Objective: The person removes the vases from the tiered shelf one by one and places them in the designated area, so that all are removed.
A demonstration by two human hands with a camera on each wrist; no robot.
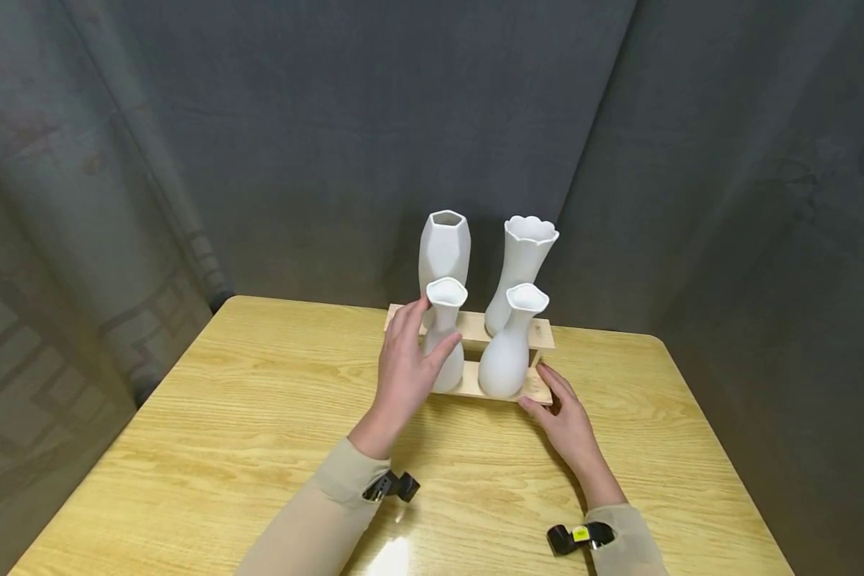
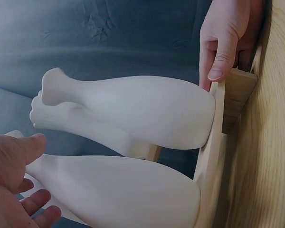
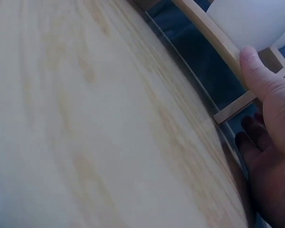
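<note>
A two-tier wooden stand (image 1: 468, 388) bears several white vases. My left hand (image 1: 408, 352) is at the front left vase (image 1: 445, 320), its thumb across the front and its fingers along the left side. In the left wrist view the thumb and fingers are loosely spread about that vase's neck. My right hand (image 1: 565, 420) holds the right end of the lower shelf, thumb (image 3: 256, 71) on its front edge and other fingers behind. Beside this hand stands the front right vase (image 1: 504, 364), narrow-necked and wavy-rimmed.
On the upper tier behind stand a faceted vase (image 1: 444, 250) at left and a scallop-rimmed vase (image 1: 522, 260) at right. The stand sits near the back edge of the wooden table (image 1: 295, 400). Dark grey curtains (image 1: 331, 144) hang close behind and at the sides.
</note>
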